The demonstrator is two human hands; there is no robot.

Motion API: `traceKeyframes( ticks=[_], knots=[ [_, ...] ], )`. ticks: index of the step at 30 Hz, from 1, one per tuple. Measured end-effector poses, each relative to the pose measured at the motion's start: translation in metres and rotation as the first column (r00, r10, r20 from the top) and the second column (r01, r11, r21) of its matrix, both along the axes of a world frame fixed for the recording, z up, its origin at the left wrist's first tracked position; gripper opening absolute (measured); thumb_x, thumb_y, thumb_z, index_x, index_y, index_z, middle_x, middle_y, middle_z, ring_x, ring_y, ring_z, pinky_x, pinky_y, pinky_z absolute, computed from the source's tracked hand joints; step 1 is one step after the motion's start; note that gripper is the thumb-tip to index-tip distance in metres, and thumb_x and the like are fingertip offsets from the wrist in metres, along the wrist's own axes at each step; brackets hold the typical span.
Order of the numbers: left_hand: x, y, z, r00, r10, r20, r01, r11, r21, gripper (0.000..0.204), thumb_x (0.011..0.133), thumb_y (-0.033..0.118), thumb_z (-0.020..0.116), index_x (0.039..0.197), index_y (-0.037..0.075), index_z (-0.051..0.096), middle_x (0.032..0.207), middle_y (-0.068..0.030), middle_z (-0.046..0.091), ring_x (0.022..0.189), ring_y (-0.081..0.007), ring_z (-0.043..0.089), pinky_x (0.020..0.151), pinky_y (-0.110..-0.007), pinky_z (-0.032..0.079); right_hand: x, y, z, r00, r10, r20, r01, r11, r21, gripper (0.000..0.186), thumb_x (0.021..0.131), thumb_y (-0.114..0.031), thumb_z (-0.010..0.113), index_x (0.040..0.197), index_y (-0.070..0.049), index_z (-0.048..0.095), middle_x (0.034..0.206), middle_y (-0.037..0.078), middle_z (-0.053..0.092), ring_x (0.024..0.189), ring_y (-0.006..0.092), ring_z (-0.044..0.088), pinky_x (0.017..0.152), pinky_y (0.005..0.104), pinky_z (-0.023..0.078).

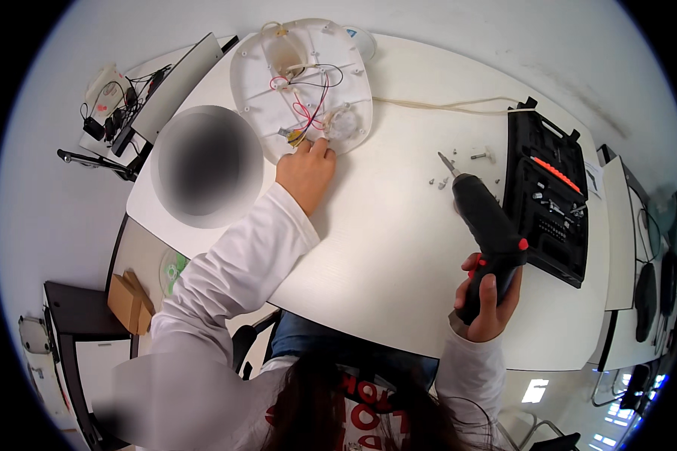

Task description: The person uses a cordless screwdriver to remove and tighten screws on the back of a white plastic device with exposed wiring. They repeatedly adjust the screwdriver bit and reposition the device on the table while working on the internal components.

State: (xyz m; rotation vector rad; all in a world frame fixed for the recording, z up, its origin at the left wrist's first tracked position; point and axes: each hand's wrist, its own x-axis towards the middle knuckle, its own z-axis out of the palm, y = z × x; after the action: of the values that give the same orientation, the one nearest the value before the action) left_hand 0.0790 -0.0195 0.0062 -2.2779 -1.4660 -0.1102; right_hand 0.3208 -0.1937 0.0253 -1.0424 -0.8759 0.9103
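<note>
My left hand (306,171) has its fingers curled at the near edge of an upturned white plastic housing (250,98), by a small yellow part (296,135); what they grip is hidden. Red, black and pale wires run across the housing's inside. My right hand (487,299) holds a black cordless screwdriver (481,214) with red buttons, its bit pointing up-left over the white table (376,263). Several small screws (442,183) and a small pale fitting (483,156) lie near the bit.
An open black tool case (549,252) lies at the right. A pale cord (444,105) crosses the back. A large blurred round shape (207,161) sits left. Cables and devices (124,98) crowd a side desk; a cardboard box (128,301) is at the lower left.
</note>
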Motion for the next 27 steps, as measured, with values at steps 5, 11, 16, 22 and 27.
traceKeyframes(
  ticks=[5, 11, 16, 22, 27],
  knots=[
    [-0.006, 0.004, -0.002, 0.997, -0.033, -0.075, 0.035, 0.999, 0.031, 0.013, 0.072, 0.006, 0.059, 0.085, 0.008, 0.059, 0.088, -0.0007, 0.057, 0.087, -0.0165, 0.06, 0.059, -0.031, 0.053, 0.004, -0.001, -0.001, 1.0, -0.019, 0.009, 0.019, 0.999, 0.028, 0.049, 0.088, -0.026, 0.055, 0.123, 0.003, 0.037, 0.091, 0.019, 0.053, 0.049, 0.0115, 0.046, 0.045, 0.0214, 0.039],
    [-0.017, 0.002, -0.011, 0.967, -0.105, 0.23, 0.085, 0.992, 0.098, 0.011, 0.075, 0.012, 0.062, 0.086, 0.009, 0.064, 0.085, -0.0012, 0.06, 0.089, -0.0184, 0.06, 0.061, -0.032, 0.053, 0.013, 0.0, -0.001, 0.986, -0.166, -0.019, 0.167, 0.984, 0.062, 0.047, 0.091, -0.025, 0.051, 0.126, 0.001, 0.035, 0.092, 0.017, 0.054, 0.047, 0.0112, 0.047, 0.045, 0.0214, 0.039],
    [-0.023, -0.008, -0.009, 0.832, 0.009, 0.554, 0.047, 0.995, -0.086, 0.023, 0.076, 0.019, 0.068, 0.097, 0.011, 0.066, 0.094, -0.0038, 0.061, 0.09, -0.0208, 0.059, 0.07, -0.032, 0.051, 0.016, -0.001, -0.004, 0.978, -0.204, -0.044, 0.205, 0.978, 0.038, 0.048, 0.091, -0.026, 0.05, 0.128, 0.0, 0.035, 0.092, 0.017, 0.054, 0.046, 0.0113, 0.048, 0.045, 0.0209, 0.039],
    [-0.043, -0.003, -0.014, 0.853, -0.108, 0.51, 0.098, 0.994, 0.046, 0.031, 0.069, 0.008, 0.073, 0.099, 0.008, 0.065, 0.089, -0.0077, 0.055, 0.084, -0.0265, 0.053, 0.075, -0.038, 0.045, 0.013, 0.0, -0.005, 0.985, -0.171, -0.031, 0.172, 0.985, 0.026, 0.048, 0.091, -0.026, 0.051, 0.128, 0.0, 0.035, 0.092, 0.017, 0.054, 0.047, 0.0113, 0.048, 0.045, 0.0208, 0.038],
    [-0.038, -0.003, -0.017, 0.951, -0.052, 0.304, 0.004, 0.988, 0.155, 0.024, 0.075, 0.015, 0.069, 0.098, 0.012, 0.066, 0.09, -0.0049, 0.052, 0.084, -0.0236, 0.052, 0.074, -0.04, 0.043, 0.012, 0.0, -0.005, 0.986, -0.164, -0.024, 0.164, 0.986, 0.004, 0.048, 0.091, -0.027, 0.05, 0.127, 0.001, 0.035, 0.092, 0.017, 0.054, 0.047, 0.0113, 0.048, 0.045, 0.021, 0.038]
  ],
)
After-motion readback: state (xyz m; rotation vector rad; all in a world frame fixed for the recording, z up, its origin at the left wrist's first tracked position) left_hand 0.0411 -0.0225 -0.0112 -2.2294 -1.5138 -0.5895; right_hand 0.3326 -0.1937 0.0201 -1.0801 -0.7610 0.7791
